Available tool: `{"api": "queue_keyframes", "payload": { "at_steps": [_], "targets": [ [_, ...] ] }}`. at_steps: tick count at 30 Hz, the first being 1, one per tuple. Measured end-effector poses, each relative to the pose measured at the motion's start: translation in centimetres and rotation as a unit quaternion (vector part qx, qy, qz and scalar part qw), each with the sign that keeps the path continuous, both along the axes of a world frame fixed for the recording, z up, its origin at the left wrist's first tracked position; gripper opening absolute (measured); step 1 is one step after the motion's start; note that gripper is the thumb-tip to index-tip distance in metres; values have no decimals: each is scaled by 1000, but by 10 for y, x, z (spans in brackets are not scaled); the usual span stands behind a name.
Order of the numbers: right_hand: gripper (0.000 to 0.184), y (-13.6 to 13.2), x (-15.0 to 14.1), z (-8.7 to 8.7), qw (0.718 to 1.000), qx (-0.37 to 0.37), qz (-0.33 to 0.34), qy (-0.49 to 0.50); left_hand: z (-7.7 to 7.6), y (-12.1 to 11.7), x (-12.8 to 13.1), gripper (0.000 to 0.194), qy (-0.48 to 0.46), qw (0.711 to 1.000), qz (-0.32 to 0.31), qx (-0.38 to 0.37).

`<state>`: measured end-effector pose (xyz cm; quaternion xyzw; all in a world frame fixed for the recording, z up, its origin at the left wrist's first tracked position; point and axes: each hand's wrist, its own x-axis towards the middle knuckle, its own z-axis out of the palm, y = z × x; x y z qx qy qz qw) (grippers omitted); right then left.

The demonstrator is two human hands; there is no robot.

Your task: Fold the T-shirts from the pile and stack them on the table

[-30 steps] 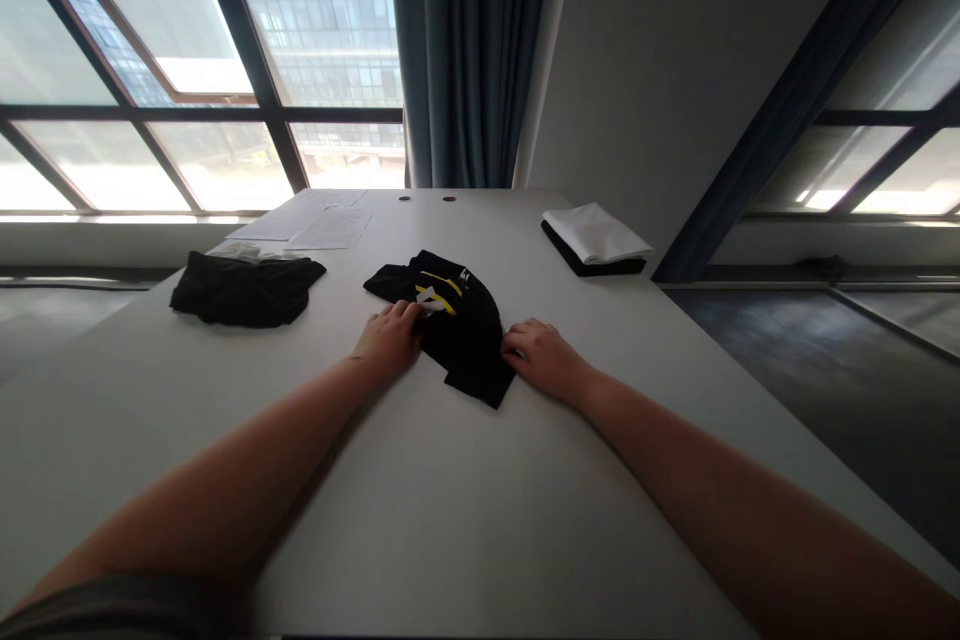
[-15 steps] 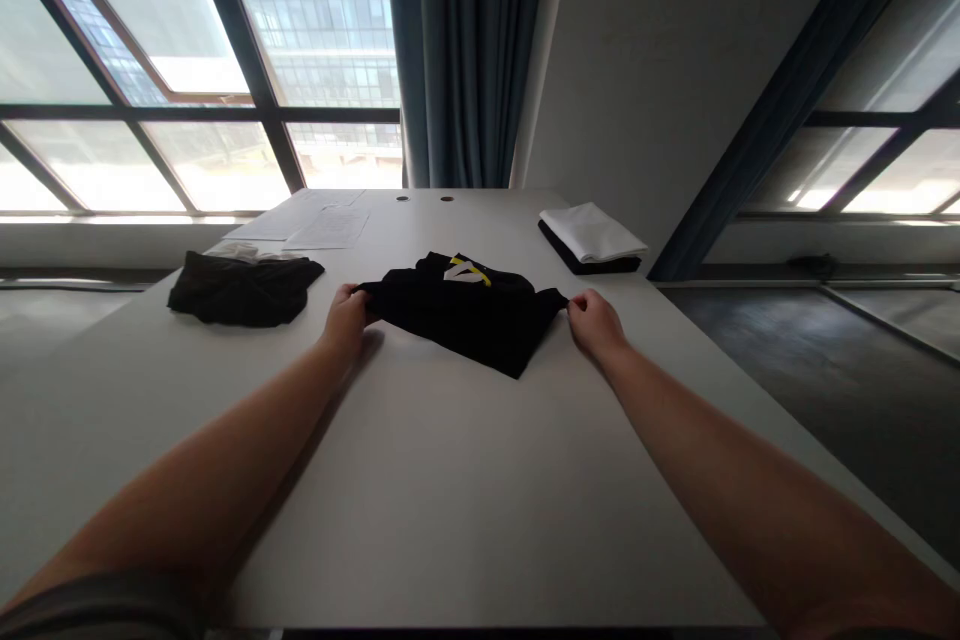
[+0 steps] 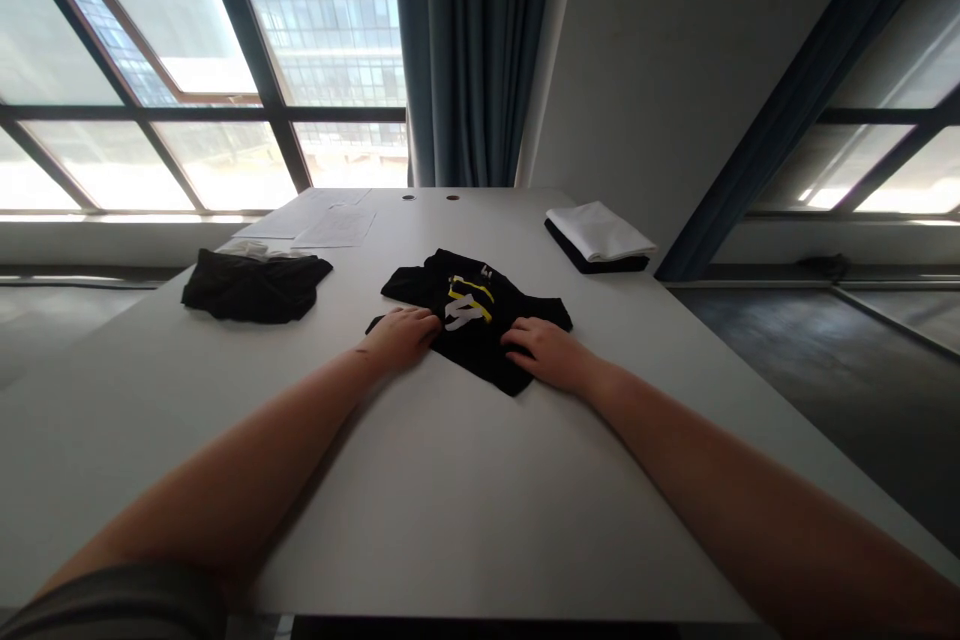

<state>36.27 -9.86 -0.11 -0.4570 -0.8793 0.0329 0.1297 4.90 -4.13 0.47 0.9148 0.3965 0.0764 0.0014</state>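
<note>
A black T-shirt (image 3: pixel 476 348) with a yellow and white print lies spread out, somewhat rumpled, on the white table (image 3: pixel 480 500). My left hand (image 3: pixel 406 334) rests open on its left part, fingers stretched out beside the print. Over on the right part, my right hand (image 3: pixel 549 350) lies open as well, palm down with the fingers slightly bent. One corner of the cloth points toward me between and below the hands. Parts of the shirt under both hands are hidden.
A crumpled dark cloth (image 3: pixel 255 288) lies to the left, with some pale material behind it. Paper sheets (image 3: pixel 335 225) are farther back. At the right edge sits a folded white cloth (image 3: pixel 600 230) on a folded black cloth (image 3: pixel 592 263). Windows and a blue curtain (image 3: pixel 476 50) stand behind.
Both hands have let go of the shirt's pinched side corners and moved inward onto it. The shirt now lies flatter, and more of its print shows.
</note>
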Motion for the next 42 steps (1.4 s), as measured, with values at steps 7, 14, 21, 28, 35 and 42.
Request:
{"api": "queue_keyframes", "payload": {
  "at_steps": [7,14,21,28,35,42],
  "targets": [
    [11,-19,0,17,992,-88,90,9,6,-10,5,26,-50,999,-11,1],
    [12,-36,-6,36,974,-217,53,-40,23,23,-34,34,-121,936,330,-15],
    [19,-53,-20,60,921,-375,103,-33,42,25,-60,39,123,919,375,-15],
    [41,-57,-23,56,832,-518,127,152,33,-10,2,43,21,995,56,81],
    [16,-27,-18,19,995,-73,-58,36,33,-3,-2,36,101,980,174,0],
    [23,-30,-23,17,988,-48,-136,-48,70,16,-41,32,227,905,322,-159]
  ]
}}
